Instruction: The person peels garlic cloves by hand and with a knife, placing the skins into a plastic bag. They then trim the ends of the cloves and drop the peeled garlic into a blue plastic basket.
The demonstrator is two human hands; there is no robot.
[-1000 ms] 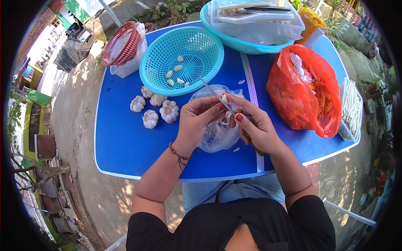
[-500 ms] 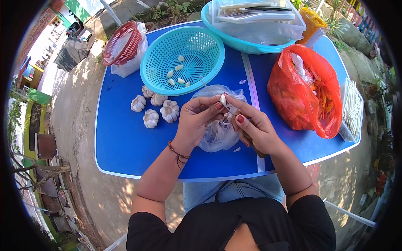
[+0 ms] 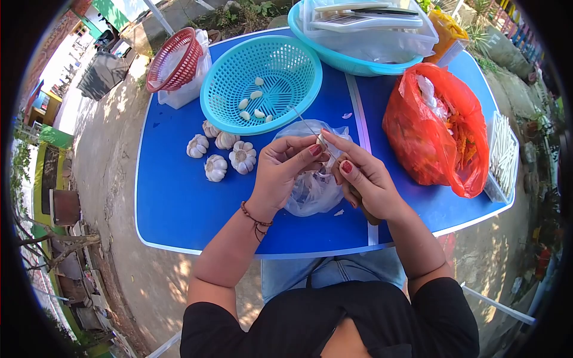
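Observation:
My left hand (image 3: 285, 170) pinches a garlic clove (image 3: 321, 142) between thumb and fingers. In my right hand (image 3: 370, 182) is a knife (image 3: 305, 123); its thin blade points up and left past the clove, and its handle lies mostly under my palm. My right fingertips touch the clove too. Beneath both hands a clear plastic bag (image 3: 313, 200) with scraps in it lies on the blue table (image 3: 179, 215). Several whole garlic bulbs (image 3: 243, 157) sit left of my hands. Beyond them, a turquoise basket (image 3: 210, 104) holds several peeled cloves (image 3: 256, 95).
A red plastic bag (image 3: 412, 137) with orange-red contents stands at right, beside a container of white sticks (image 3: 502, 149). At the back are a turquoise basin (image 3: 358, 67) holding a clear box (image 3: 376, 45), a yellow packet (image 3: 447, 33) and a red basket (image 3: 190, 62).
The knife and my right index finger have shifted slightly over the clove, which now shows less between my fingers. Both hands stay above the clear bag.

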